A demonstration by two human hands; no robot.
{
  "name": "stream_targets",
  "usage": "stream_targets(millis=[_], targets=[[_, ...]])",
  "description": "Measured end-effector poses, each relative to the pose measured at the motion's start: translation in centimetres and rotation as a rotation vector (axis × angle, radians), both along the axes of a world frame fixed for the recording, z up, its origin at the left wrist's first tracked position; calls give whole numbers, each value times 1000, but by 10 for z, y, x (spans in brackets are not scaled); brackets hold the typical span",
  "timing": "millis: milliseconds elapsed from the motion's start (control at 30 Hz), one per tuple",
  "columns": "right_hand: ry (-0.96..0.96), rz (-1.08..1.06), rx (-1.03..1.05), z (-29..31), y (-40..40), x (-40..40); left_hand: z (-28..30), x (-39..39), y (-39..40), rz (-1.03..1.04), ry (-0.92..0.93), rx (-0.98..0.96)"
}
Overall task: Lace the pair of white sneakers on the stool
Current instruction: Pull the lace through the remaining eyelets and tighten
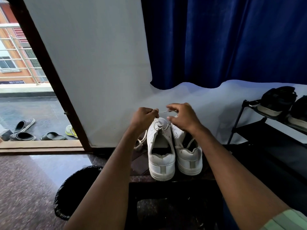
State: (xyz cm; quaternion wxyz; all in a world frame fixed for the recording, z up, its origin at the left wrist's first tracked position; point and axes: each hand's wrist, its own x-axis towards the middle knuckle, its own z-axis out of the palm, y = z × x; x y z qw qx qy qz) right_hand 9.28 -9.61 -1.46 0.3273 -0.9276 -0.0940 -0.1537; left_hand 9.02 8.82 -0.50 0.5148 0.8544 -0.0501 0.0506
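black bin (73, 193) beside stool (141, 178)

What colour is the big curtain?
Dark blue curtain, seen in the head view.

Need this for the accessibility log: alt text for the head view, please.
Two bare hands, left hand and right hand, hold a white lace taut above the left sneaker of a white pair standing heels toward the camera on a dark stool. A shoe rack stands at right, a blue curtain behind, sandals outside the open door.
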Motion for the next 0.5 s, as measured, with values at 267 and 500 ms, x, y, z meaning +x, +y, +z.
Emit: stream_targets(millis=[267,500], targets=[[65,100,226,4,6,-2,0,2,1,-37,29,-77],[274,242,483,5,5,-3,-4,2,3,-47,-17,97]])
